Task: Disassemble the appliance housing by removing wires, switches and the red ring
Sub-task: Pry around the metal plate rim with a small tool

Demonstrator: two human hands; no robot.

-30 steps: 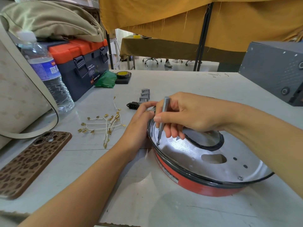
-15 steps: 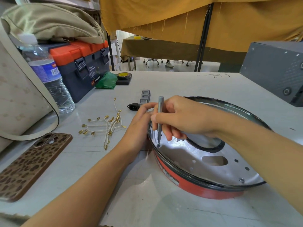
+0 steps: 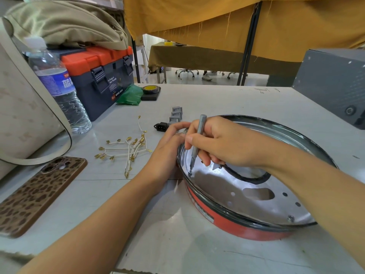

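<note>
Gripping screwdriver (image 3: 198, 143) and housing (image 3: 246, 230) rim, hands sit beside loose wires (image 3: 126, 150), switches (image 3: 176, 115), phone (image 3: 37, 192).

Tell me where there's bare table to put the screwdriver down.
Bare table lies beyond the housing, toward the grey box, and in front of the housing's red ring. Crowded: the left, with wires, phone, bottle, toolbox and switches.

Bright daylight fills the scene; glare flares on the housing's metal pan (image 3: 227, 186), soft shadows below, wide-angle bending at edges.
</note>
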